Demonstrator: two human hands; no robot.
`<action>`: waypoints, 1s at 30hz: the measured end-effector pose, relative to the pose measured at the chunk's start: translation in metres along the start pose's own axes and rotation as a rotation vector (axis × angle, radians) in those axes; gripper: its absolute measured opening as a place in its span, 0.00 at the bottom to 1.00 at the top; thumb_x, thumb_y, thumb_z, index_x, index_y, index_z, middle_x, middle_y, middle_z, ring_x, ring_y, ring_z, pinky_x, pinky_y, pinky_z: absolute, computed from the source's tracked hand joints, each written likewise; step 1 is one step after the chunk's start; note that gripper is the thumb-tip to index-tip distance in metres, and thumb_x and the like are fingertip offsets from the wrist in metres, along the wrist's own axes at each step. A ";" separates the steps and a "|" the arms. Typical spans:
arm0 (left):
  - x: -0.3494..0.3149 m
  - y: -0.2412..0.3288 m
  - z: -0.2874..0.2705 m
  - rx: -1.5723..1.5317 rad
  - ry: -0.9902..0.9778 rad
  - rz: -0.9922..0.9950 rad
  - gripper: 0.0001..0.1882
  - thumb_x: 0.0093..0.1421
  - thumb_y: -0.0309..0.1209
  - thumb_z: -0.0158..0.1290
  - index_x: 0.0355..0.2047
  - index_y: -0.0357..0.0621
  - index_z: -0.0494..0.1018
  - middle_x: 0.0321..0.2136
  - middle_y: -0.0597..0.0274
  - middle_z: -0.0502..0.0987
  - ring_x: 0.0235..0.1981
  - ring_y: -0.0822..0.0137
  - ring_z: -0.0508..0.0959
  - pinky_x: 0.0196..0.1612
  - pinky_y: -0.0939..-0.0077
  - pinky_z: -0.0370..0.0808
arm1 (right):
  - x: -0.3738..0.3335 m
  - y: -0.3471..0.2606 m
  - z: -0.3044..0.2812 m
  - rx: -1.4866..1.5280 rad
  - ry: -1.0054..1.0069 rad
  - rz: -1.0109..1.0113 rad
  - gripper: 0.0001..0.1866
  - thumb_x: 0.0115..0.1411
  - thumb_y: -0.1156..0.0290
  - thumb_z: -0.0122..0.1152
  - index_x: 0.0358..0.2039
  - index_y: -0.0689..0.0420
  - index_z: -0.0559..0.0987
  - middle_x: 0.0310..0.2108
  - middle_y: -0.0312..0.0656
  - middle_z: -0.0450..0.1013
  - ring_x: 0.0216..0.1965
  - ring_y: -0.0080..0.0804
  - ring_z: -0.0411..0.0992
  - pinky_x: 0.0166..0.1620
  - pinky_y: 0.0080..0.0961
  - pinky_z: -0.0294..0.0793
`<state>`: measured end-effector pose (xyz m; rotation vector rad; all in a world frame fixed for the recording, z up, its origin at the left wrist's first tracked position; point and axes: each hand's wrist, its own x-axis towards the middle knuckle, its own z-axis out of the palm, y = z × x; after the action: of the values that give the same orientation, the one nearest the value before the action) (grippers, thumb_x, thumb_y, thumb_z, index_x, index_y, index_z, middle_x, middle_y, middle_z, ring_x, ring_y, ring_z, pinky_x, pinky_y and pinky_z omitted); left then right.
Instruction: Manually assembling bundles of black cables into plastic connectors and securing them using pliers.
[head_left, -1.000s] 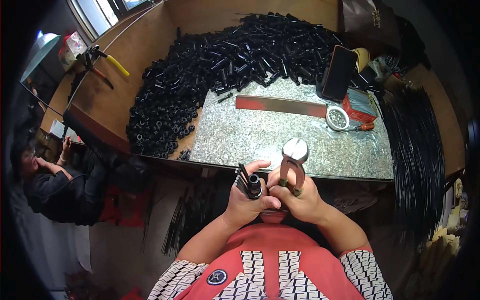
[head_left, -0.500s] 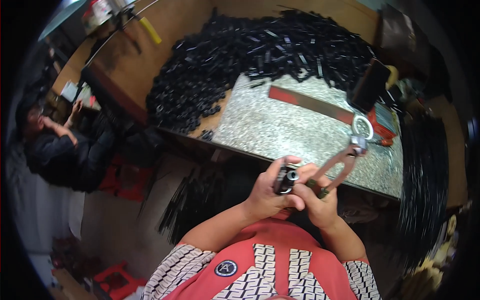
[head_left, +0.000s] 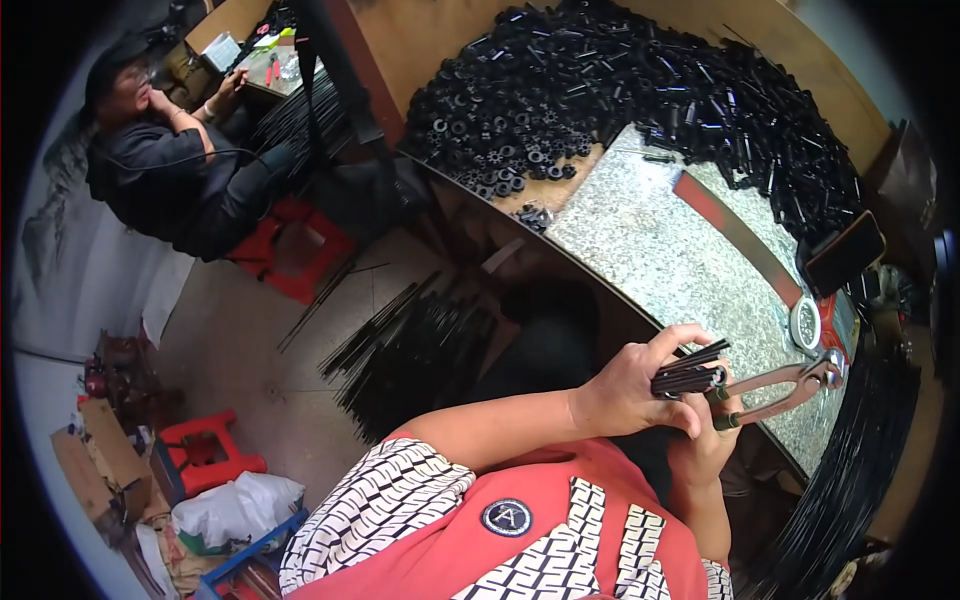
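My left hand [head_left: 625, 390] is wrapped round a short bundle of thin black rods [head_left: 690, 372], their ends pointing right. Beside it, my right hand [head_left: 700, 450] is closed on the grips of a pair of pincers [head_left: 785, 392], whose long, worn metal handles end in dark green sleeves. The head of the pincers points away to the right, near the slab's edge. Both hands are close together in front of the speckled stone slab [head_left: 650, 240]. The bundle and my left hand partly cover the fingers of my right hand.
Small black tubular pieces and rings [head_left: 620, 75] are heaped behind the slab. On it lie a reddish metal strip [head_left: 740, 235] and a white round dish [head_left: 804, 323]. A phone [head_left: 845, 255] leans at the right. Long black rods [head_left: 420, 345] lie lower left; a person [head_left: 160, 150] sits beyond.
The view has swung left, so the table sits farther right and the seated person shows more fully. My hands still hold the rods and pincers, with the rods now seen more from the side.
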<state>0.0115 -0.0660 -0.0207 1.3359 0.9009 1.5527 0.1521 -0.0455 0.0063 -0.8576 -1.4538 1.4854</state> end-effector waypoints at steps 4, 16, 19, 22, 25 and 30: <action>-0.005 -0.002 0.000 -0.026 0.014 0.033 0.47 0.42 0.54 0.64 0.54 0.38 0.57 0.31 0.58 0.77 0.35 0.70 0.79 0.41 0.77 0.73 | -0.004 0.002 0.000 -0.011 -0.001 0.033 0.05 0.54 0.78 0.54 0.33 0.60 0.69 0.38 0.40 0.64 0.37 0.23 0.62 0.44 0.22 0.63; -0.007 -0.006 -0.013 -0.043 0.088 0.058 0.47 0.41 0.58 0.63 0.54 0.40 0.59 0.28 0.63 0.74 0.31 0.76 0.74 0.37 0.79 0.72 | 0.005 0.003 0.018 -0.047 -0.058 -0.015 0.06 0.55 0.78 0.53 0.35 0.61 0.70 0.38 0.41 0.65 0.38 0.24 0.62 0.45 0.22 0.63; -0.008 -0.004 -0.014 -0.039 0.084 0.027 0.48 0.41 0.58 0.63 0.54 0.41 0.59 0.28 0.63 0.74 0.30 0.76 0.74 0.37 0.79 0.72 | 0.005 0.004 0.015 -0.079 -0.077 -0.048 0.06 0.55 0.80 0.53 0.34 0.61 0.70 0.37 0.41 0.65 0.37 0.24 0.63 0.44 0.22 0.63; -0.008 0.003 -0.017 -0.039 0.056 -0.047 0.48 0.40 0.58 0.63 0.54 0.41 0.60 0.28 0.63 0.74 0.30 0.76 0.73 0.36 0.80 0.72 | 0.005 0.004 0.013 -0.114 -0.095 -0.085 0.06 0.54 0.82 0.53 0.33 0.60 0.71 0.36 0.42 0.66 0.36 0.25 0.63 0.44 0.23 0.64; -0.008 -0.001 -0.015 -0.036 0.065 -0.041 0.47 0.40 0.57 0.64 0.54 0.40 0.61 0.27 0.64 0.74 0.29 0.75 0.74 0.35 0.79 0.72 | 0.006 0.000 0.014 -0.127 -0.109 -0.109 0.07 0.52 0.83 0.54 0.32 0.60 0.72 0.35 0.42 0.67 0.36 0.26 0.64 0.43 0.23 0.65; -0.007 -0.003 -0.015 0.005 0.084 -0.003 0.43 0.41 0.49 0.69 0.52 0.40 0.63 0.30 0.63 0.76 0.28 0.72 0.75 0.37 0.78 0.71 | 0.010 -0.001 0.012 -0.128 -0.130 -0.156 0.05 0.52 0.83 0.55 0.31 0.61 0.73 0.36 0.44 0.69 0.37 0.28 0.66 0.43 0.26 0.67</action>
<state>-0.0030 -0.0709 -0.0280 1.2805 0.9589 1.6148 0.1371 -0.0416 0.0095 -0.7157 -1.6872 1.3643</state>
